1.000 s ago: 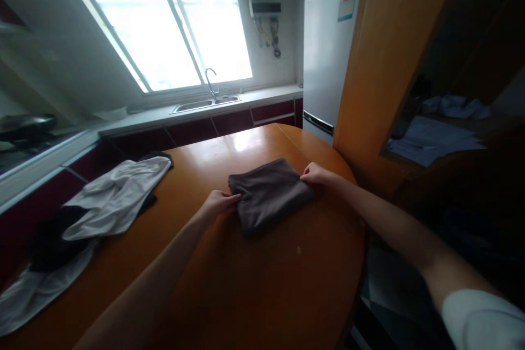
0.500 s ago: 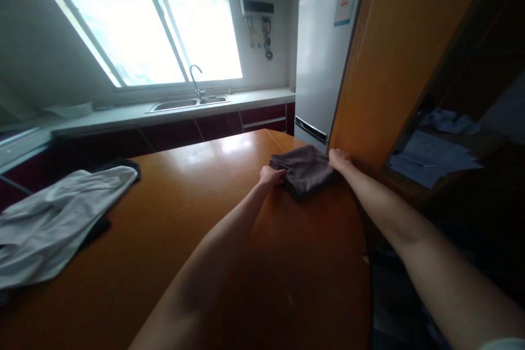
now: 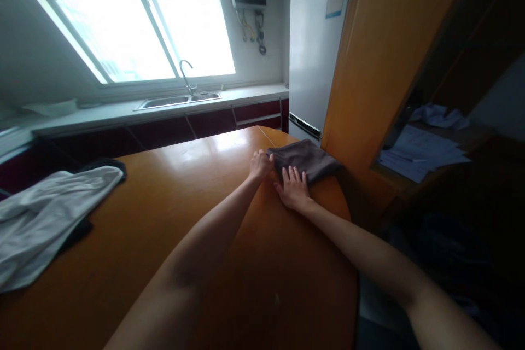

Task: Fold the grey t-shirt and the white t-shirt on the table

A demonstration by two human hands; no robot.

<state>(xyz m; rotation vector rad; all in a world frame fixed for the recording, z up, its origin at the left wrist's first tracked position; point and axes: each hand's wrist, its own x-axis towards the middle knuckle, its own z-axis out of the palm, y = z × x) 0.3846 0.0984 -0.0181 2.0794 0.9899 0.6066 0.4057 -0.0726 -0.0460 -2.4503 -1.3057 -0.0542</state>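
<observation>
A folded dark brown cloth (image 3: 308, 157) lies at the far right end of the orange wooden table (image 3: 184, 213), close to the wooden cabinet side. My left hand (image 3: 261, 164) is closed on the cloth's left edge. My right hand (image 3: 292, 188) lies flat with fingers stretched out, its fingertips on the cloth's near edge.
A white garment over dark clothing (image 3: 45, 219) lies on the table's left part. Behind are a counter with a sink and tap (image 3: 180, 99), a window and a grey fridge (image 3: 307, 49). A tall wooden cabinet (image 3: 381, 60) with papers (image 3: 418, 147) on a shelf stands right.
The cloth was pushed from the table's middle to its far right end. My right hand left the cloth's right corner and now lies flat at its near edge.
</observation>
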